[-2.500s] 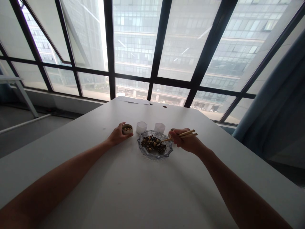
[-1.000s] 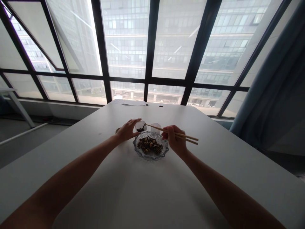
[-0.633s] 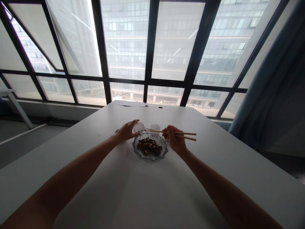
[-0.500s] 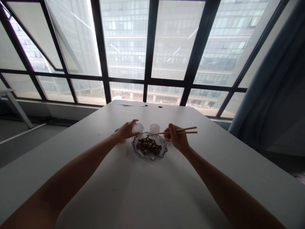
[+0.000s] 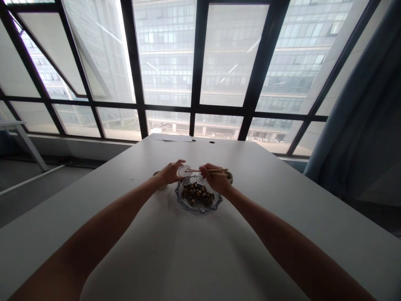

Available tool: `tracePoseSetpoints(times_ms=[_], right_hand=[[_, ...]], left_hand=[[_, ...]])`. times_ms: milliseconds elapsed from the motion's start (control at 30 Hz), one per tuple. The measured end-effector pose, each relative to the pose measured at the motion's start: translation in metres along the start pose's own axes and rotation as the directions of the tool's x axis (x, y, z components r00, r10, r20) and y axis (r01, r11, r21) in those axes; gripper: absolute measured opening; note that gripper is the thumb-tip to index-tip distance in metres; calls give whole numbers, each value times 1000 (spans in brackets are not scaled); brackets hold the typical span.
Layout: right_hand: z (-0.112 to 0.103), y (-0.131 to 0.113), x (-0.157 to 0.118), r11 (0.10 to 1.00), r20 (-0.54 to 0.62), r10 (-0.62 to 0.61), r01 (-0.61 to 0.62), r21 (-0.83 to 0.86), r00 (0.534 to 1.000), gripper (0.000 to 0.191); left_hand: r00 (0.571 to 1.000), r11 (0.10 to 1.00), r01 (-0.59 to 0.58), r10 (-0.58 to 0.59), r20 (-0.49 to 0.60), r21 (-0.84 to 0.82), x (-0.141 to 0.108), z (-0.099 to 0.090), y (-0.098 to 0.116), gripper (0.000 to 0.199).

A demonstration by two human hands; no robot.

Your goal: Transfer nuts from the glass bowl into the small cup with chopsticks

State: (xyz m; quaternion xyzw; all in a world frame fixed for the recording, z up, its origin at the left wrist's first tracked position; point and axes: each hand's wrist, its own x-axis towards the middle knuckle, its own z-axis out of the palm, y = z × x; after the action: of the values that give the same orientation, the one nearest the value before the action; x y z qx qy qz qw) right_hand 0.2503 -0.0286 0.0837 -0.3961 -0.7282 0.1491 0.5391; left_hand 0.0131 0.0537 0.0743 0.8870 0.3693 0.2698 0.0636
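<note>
My left hand has its thumb and fingers around a small translucent cup, just behind the rim of a glass bowl. Pinched in my right hand is a pair of wooden chopsticks. Their tips point left, at the mouth of that cup; a small dark bit seems to be at the tips. The scalloped clear glass bowl stands below both hands. Small dark brown pieces, perhaps nuts or seeds, are heaped in it. My right hand mostly hides a second translucent cup behind the bowl.
A small round container stands behind my right hand, and another is partly hidden by my left. Papers lie at the far end of the white table. Windows rise beyond it, with a blue curtain at right.
My right hand has moved left with the chopsticks, bringing their tips from over the bowl to the cup. The round container at right is now uncovered. My left hand stays at the cup.
</note>
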Motion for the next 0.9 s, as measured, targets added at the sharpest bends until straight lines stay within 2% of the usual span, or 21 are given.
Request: tracePoseSetpoints(times_ms=[67,200,267,400,467,567,633,767,900], right_hand=[[5,0,5,996,59,-40,45,-81,997,49],[3,-6,1,986,56,-76,84,-146,995,51],[-5,-9,-4,992,30,-44,47,-118,999,51],[-27,-17,-10,998,-98,62,-63,-10,993,55],[-36,-21,-12,997,-54,72,-74,-31,996,57],[-43,-26,-16,988,91,27,-13,-151,996,57],[-43,-27,-18,971,171,-32,72,-230,985,57],[-39,-26,-19,925,280,-137,224,-308,950,56],[-36,-31,-19,924,362,-133,248,-292,923,50]], left_hand=[[1000,1000,3,-3,0,3,1,0,1,74],[1000,1000,22,-22,21,19,4,1,2,72],[998,998,47,-49,44,38,6,1,2,72],[990,991,101,-108,94,84,7,-1,4,71],[983,987,123,-135,122,105,4,-4,5,73],[978,983,135,-153,141,126,-6,-10,2,76],[986,984,124,-137,94,127,-18,-14,-3,73],[989,985,131,-122,-89,115,-50,-16,-19,64],[958,984,171,-152,-242,59,-75,-10,-29,63]])
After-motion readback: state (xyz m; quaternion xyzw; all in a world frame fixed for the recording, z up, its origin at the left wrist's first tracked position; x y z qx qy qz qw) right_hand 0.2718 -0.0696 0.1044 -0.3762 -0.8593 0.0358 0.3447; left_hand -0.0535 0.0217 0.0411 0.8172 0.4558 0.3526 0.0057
